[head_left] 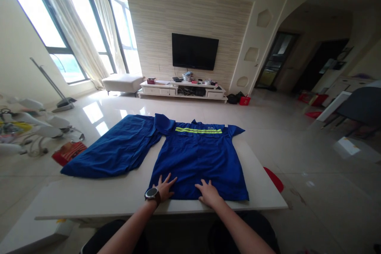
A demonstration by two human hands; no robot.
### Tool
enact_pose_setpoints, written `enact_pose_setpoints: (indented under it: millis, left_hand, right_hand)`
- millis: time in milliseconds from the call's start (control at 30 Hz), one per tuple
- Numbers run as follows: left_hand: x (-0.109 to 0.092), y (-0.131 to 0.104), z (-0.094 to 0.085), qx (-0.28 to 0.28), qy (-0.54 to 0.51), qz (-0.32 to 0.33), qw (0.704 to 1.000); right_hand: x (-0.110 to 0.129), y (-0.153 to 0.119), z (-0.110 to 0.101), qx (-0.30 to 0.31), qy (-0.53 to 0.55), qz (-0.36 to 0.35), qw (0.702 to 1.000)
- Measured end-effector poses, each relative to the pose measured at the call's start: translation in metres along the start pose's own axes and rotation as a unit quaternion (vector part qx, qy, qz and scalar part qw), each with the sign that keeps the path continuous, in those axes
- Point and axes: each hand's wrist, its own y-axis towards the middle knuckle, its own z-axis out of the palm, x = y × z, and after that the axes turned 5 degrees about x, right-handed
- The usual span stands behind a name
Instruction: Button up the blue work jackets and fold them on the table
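Observation:
A blue work shirt [199, 158] with a yellow-green reflective stripe across its chest lies spread on the white table [262, 190], its hem toward me and its collar at the far side. Flat on its lower left part rests my left hand [164, 187], fingers spread, a watch [151, 194] on the wrist. My right hand [208, 193] presses on the hem area near the middle, with its fingers stretched out. Left of the shirt, a layered pile of blue garments [113, 147] covers the table's left side and reaches past its edge.
A red stool [274, 179] shows beyond the table's right edge. On the floor at left are a red bag [68, 152] and white equipment with hoses [32, 127]. Across the room stand a low TV cabinet [165, 91] and a padded bench [123, 83].

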Motion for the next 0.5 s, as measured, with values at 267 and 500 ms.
enact_pose_setpoints:
  millis: [267,500]
  left_hand:
    - [-0.014,0.021,-0.039,-0.018,0.039,-0.050,0.998]
    - [-0.016,0.014,-0.052,-0.089,-0.051,0.089,0.991]
  right_hand:
    - [0.036,0.038,-0.026,0.018,-0.091,-0.009,0.996]
    - [0.059,0.044,-0.047,0.114,-0.153,0.000,0.982]
